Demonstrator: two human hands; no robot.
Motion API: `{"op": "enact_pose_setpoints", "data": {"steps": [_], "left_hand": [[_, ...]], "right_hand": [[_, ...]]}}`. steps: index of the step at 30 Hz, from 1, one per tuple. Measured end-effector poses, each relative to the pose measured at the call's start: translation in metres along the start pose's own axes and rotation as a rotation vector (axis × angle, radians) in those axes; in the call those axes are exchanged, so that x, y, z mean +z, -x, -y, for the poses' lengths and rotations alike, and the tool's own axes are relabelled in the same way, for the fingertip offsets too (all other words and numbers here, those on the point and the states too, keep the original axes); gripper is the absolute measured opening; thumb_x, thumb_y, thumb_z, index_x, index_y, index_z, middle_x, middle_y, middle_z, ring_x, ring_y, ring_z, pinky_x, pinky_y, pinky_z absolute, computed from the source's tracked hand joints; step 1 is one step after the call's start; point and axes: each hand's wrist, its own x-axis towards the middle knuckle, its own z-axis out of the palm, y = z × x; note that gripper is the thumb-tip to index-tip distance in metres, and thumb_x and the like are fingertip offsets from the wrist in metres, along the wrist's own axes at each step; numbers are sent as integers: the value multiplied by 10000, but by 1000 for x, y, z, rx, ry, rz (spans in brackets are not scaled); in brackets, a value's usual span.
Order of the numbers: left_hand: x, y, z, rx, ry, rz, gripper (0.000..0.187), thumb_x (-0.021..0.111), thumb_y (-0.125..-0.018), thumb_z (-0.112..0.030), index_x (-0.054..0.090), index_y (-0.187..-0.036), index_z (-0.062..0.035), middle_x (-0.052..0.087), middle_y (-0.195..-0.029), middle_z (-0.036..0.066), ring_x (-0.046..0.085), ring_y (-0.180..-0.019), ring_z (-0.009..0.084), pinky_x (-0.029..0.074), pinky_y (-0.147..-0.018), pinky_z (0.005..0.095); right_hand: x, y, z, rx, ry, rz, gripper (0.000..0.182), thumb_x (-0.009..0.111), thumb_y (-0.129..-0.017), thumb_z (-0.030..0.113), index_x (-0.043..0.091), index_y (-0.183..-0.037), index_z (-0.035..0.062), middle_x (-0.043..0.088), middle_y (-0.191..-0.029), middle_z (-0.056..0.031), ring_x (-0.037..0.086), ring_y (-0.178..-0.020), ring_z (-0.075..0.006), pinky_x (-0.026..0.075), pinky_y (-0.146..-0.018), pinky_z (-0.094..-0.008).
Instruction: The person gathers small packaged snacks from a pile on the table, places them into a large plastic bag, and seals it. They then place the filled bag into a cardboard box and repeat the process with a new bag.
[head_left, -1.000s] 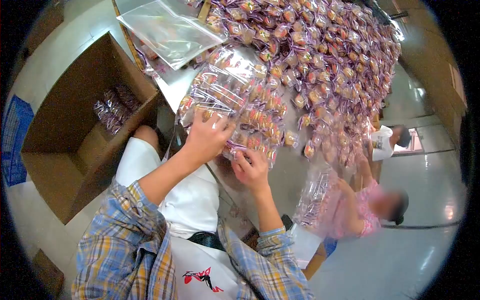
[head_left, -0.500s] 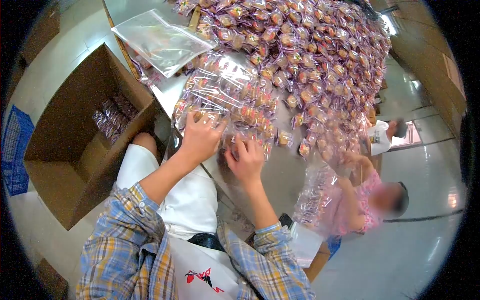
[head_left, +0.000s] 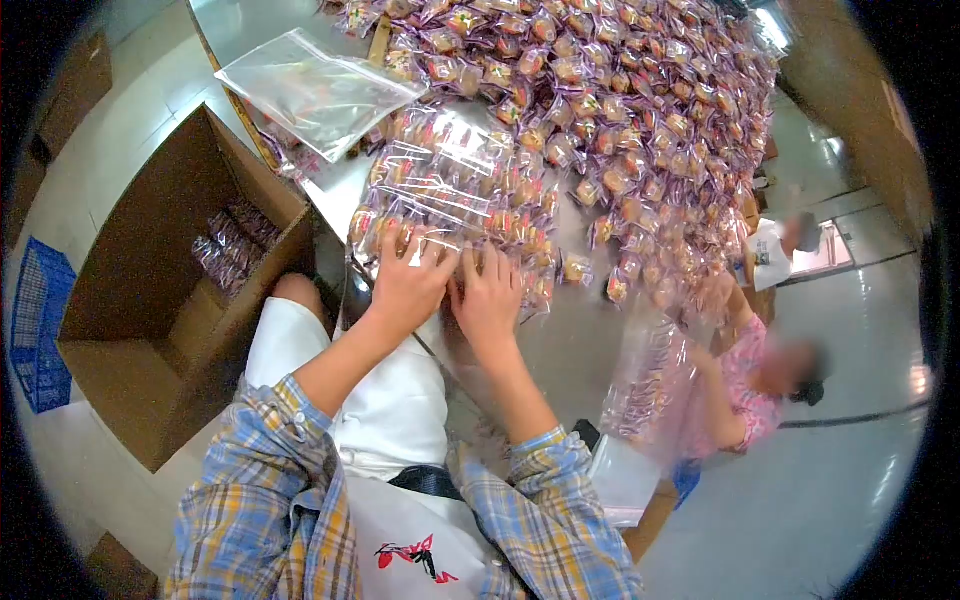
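Observation:
A clear plastic bag (head_left: 445,188) lies flat on the table, filled with rows of small purple-and-clear wrapped snacks. Glare covers part of its film. My left hand (head_left: 411,284) rests on its near side, fingers stretched out and apart over the packets. Close beside it, my right hand (head_left: 488,302) lies on the same near side with its fingers extended. Both thumbs point inward, and packets under the palms are hidden. A single wrapped snack (head_left: 577,269) sits just right of the bag.
A big heap of wrapped snacks (head_left: 640,130) covers the far table. An unfilled clear bag (head_left: 315,92) lies at the upper left. An open cardboard box (head_left: 125,375) holding packed bags stands left, near a blue crate (head_left: 40,325). At right, a person in pink (head_left: 735,425) handles another filled bag (head_left: 645,385).
My right hand has moved slightly up onto the packets, its fingers straighter than before. My left hand stays on the bag. The view has shifted a little, and the person at right has moved their bag.

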Motion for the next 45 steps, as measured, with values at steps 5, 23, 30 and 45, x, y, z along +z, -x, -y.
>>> {"op": "enact_pose_setpoints", "data": {"steps": [5, 23, 30, 45], "left_hand": [[0, 3, -2, 45, -65, 68, 521, 662, -838, -246, 636, -1332, -83, 642, -1276, 153, 554, -1310, 333, 247, -1167, 683], [12, 18, -34, 104, 128, -82, 576, 697, -844, -263, 595, -1399, -148, 633, -1280, 31, 587, -1183, 231, 276, -1123, 620], [41, 0, -66, 157, -30, -172, 291, 604, -886, -236, 654, -1157, -143, 688, -1154, 27, 601, -1157, 207, 446, -1003, 489], [37, 4, -69, 158, -43, -182, 340, 610, -885, -233, 647, -1216, -166, 626, -1353, 35, 562, -1273, 201, 420, -1050, 445]], "right_hand": [[12, 9, 1, 0, 110, 39, 678, 717, -834, 182, 512, -1438, -47, 519, -1469, -248, 524, -1336, -372, 367, -1114, -523], [-256, 38, 103, -131, -1983, -21, 240, 672, -905, 228, 636, -1030, 26, 643, -1093, -178, 623, -1034, -332, 491, -836, -479], [-291, 70, 92, 381, -2231, 749, 767, 593, -927, 557, 371, -1430, 22, 296, -1510, -209, 320, -1394, -343, 264, -1118, -530], [-304, 54, 101, 435, -2061, 806, 639, 612, -903, 389, 430, -1363, -15, 355, -1428, -198, 379, -1269, -304, 321, -1022, -469]]}}
